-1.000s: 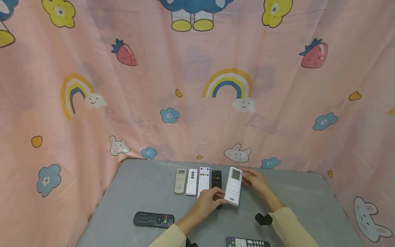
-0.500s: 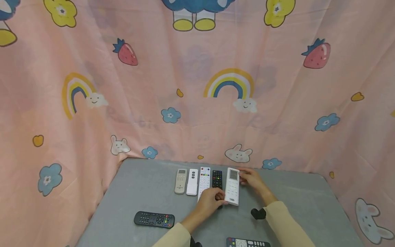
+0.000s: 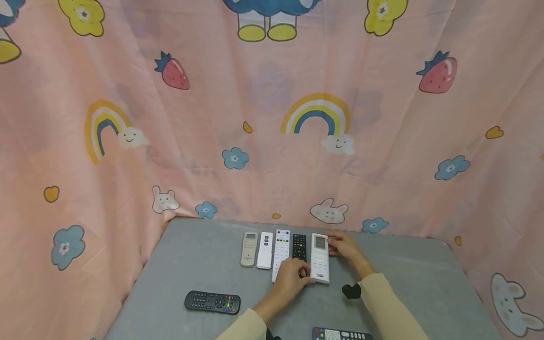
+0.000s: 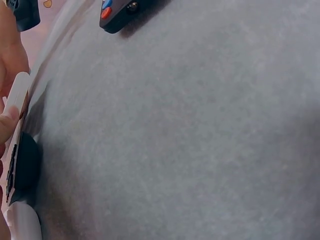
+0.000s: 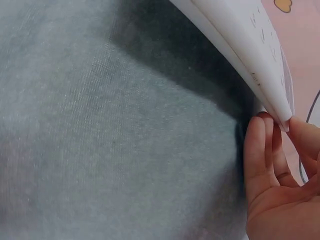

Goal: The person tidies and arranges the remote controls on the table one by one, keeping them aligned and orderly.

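Note:
A white air-conditioner remote control (image 3: 320, 259) with a small grey screen is at the right end of a row of remotes. My right hand (image 3: 345, 247) pinches its upper right edge; in the right wrist view, that hand (image 5: 285, 185) has the thumb and fingers on either side of the remote's end (image 5: 250, 55), which stands off the cloth. My left hand (image 3: 290, 278) holds its lower left corner, with the thumb (image 4: 7, 125) on its edge in the left wrist view. The left hand partly covers a black remote (image 3: 299, 248) and the bottom of a white remote with coloured buttons (image 3: 281, 248).
Further left in the row lie a slim white remote (image 3: 264, 250) and a beige remote (image 3: 248, 250). A black remote (image 3: 212, 302) lies crosswise at the front left. Another dark remote (image 3: 341, 334) is cut off by the lower frame edge. Behind the grey table (image 3: 408, 269) hangs a pink patterned curtain (image 3: 263, 189).
The white air-conditioner remote has turned from a tilt to nearly upright in line with the row, shifting slightly left at its top. The right hand has moved left with it; the left hand has barely moved.

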`<state>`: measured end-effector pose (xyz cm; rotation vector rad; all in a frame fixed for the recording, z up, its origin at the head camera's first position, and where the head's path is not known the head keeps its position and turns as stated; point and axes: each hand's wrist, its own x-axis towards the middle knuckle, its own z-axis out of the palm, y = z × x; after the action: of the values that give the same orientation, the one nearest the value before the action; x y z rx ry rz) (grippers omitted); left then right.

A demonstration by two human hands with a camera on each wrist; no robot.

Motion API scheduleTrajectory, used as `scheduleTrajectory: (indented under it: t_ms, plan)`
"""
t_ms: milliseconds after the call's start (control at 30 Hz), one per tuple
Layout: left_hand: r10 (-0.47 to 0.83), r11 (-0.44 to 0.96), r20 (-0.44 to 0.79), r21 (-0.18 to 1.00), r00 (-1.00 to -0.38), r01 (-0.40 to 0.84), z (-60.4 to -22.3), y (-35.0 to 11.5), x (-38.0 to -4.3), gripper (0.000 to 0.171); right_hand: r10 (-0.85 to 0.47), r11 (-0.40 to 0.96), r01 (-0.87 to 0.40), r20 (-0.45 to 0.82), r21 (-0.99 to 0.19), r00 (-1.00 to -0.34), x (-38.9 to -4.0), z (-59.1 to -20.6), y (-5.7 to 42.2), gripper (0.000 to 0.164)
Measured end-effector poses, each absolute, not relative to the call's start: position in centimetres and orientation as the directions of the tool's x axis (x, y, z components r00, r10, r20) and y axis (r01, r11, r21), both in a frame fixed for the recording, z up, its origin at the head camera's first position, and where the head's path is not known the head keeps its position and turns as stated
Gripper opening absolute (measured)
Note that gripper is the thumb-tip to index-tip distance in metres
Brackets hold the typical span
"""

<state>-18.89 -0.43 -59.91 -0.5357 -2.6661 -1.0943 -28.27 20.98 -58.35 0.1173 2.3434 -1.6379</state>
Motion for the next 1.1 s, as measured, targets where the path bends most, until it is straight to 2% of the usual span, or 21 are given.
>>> scheduleTrajectory:
  t_ms: [567,900,1100]
  plan:
    - [0.22,0.712,0.295,0.603,-0.93,0.36,-60.2,0.4,-18.8,0.028,-0.058,0.409,0.242,-0.289,-0.88,-0.955,-28.5,-59.1,20.7,0.036]
    - [0.221,0.746,0.305,0.559,-0.926,0.363,-60.2,0.5,-18.5,0.031,-0.065,0.462,0.202,-0.26,-0.863,-0.963,-28.4,-59.6,20.4,0.036]
    - [0.216,0.762,0.27,0.554,-0.938,0.335,-60.1,0.6,-18.4,0.031,-0.053,0.47,0.195,-0.248,-0.861,-0.967,-28.5,-59.7,20.4,0.035]
